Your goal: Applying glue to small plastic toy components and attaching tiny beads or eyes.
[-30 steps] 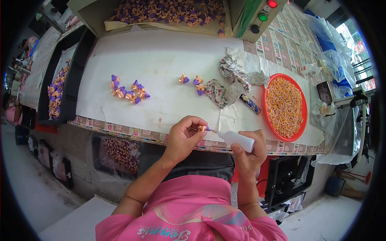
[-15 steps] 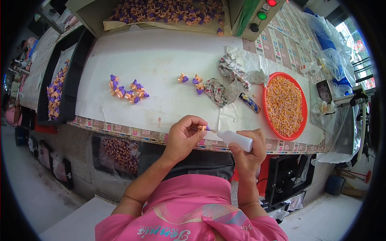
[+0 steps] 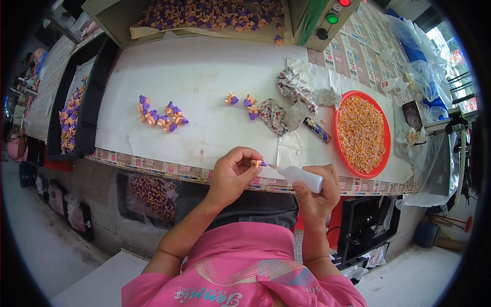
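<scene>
Little peach-and-purple toy piece (image 3: 259,163) is pinched in the left hand (image 3: 234,171), thumb against fingers, near the bench's front edge (image 3: 194,174). Nozzle's right by its purple end; can't tell if they touch. I'd keep the piece dead still and squeeze the white bottle (image 3: 302,178) gently, cos a heavy squeeze could make a mess. Right hand (image 3: 322,192) is wrapped round that bottle, nozzle pointing left. Left forearm angles inward, right one's straighter. More toy pieces (image 3: 164,120) lie further out, plus a red basin (image 3: 362,175) on the right.
</scene>
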A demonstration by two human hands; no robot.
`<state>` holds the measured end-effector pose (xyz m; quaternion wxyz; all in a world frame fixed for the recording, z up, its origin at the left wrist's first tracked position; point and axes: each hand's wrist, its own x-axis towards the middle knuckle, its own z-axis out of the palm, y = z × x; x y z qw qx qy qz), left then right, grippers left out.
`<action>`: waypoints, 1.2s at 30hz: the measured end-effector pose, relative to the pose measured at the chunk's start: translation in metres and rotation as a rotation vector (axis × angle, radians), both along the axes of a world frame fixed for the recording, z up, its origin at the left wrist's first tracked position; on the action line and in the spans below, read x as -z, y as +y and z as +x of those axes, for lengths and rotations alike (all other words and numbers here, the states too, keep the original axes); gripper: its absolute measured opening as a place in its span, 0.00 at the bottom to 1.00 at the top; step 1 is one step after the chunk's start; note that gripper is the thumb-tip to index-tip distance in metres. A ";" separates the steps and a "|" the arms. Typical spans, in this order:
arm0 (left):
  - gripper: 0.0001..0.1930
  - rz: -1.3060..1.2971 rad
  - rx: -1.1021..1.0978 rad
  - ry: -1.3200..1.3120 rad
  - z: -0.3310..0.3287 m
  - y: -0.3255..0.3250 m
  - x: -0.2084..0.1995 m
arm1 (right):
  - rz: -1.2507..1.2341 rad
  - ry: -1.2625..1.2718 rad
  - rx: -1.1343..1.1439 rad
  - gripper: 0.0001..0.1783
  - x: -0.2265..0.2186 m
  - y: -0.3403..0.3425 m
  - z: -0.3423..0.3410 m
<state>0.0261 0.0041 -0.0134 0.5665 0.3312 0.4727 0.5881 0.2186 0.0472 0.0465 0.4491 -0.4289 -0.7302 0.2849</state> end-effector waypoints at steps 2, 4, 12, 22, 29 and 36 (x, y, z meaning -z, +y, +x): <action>0.09 0.012 0.003 0.002 -0.001 0.000 0.001 | -0.023 -0.015 0.003 0.18 0.002 0.000 0.000; 0.09 0.005 -0.002 -0.006 -0.001 0.000 0.001 | -0.025 -0.008 0.004 0.18 0.003 0.001 -0.001; 0.10 -0.001 -0.005 0.016 0.000 0.002 -0.003 | -0.051 0.063 0.046 0.16 0.009 0.007 0.007; 0.12 -0.063 -0.005 -0.019 0.035 0.018 -0.022 | -0.173 -0.060 0.240 0.14 0.037 0.054 0.033; 0.10 -0.066 -0.014 0.021 0.065 0.032 -0.030 | 0.224 -0.202 0.266 0.12 0.005 0.089 0.086; 0.10 -0.057 -0.008 0.004 0.058 0.023 -0.034 | 0.280 -0.574 0.465 0.08 -0.017 0.136 0.128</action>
